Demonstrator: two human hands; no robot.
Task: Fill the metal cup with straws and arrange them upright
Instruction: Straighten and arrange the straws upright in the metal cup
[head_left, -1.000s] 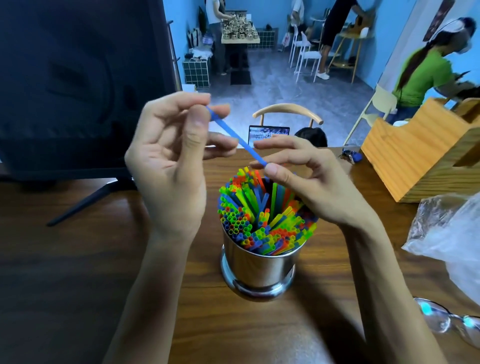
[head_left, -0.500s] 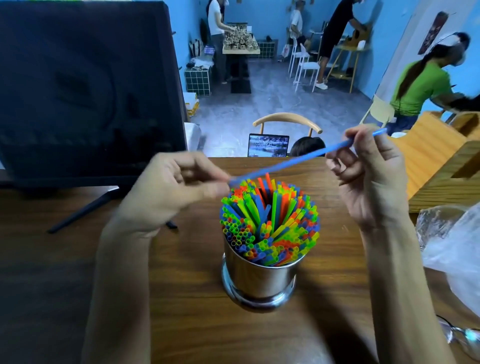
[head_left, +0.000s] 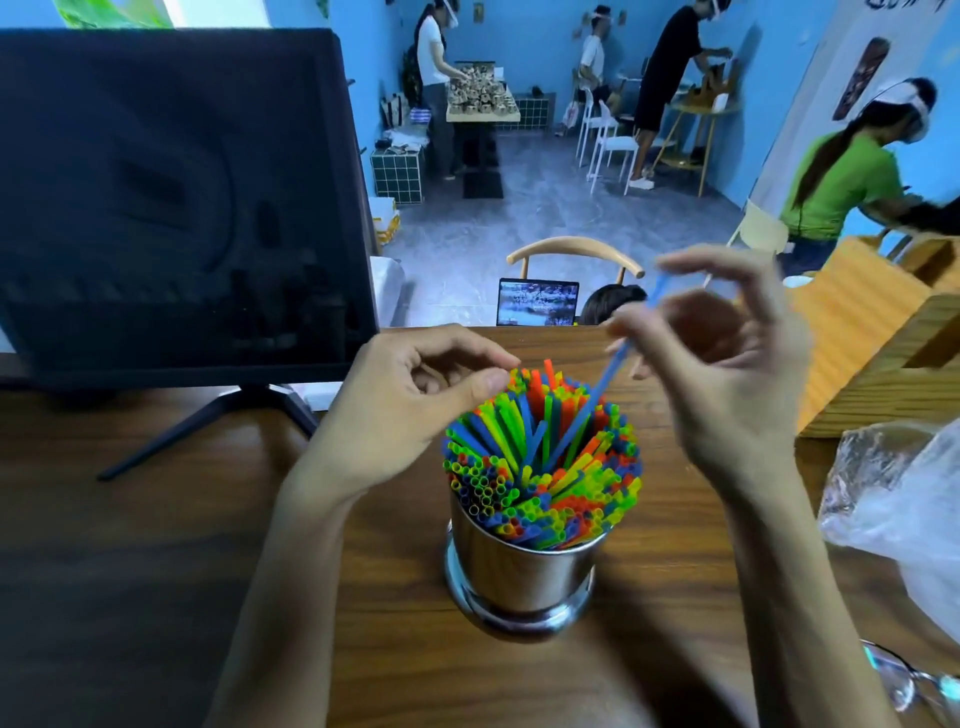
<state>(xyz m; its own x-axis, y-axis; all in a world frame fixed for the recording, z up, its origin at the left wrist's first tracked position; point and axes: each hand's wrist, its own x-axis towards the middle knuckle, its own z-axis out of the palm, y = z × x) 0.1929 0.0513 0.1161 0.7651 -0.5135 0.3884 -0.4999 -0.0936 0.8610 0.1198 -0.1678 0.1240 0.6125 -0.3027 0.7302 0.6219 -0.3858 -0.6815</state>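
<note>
Cup: we are keeping the metal cup (head_left: 522, 577) central on the table (head_left: 130, 571), packed with straws (head_left: 540, 462).
Right hand (head_left: 727, 384): pinching a blue straw (head_left: 597, 400), tilted toward one o'clock, steering its lower end in.
Left hand (head_left: 410, 410): curled narrow, empty, steadying the bundle at ten o'clock.

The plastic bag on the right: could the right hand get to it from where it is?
Probably yes. The right hand is pinching a blue straw over the metal cup, and only bare wooden table lies between it and the plastic bag; it would likely drop the straw first.
</note>
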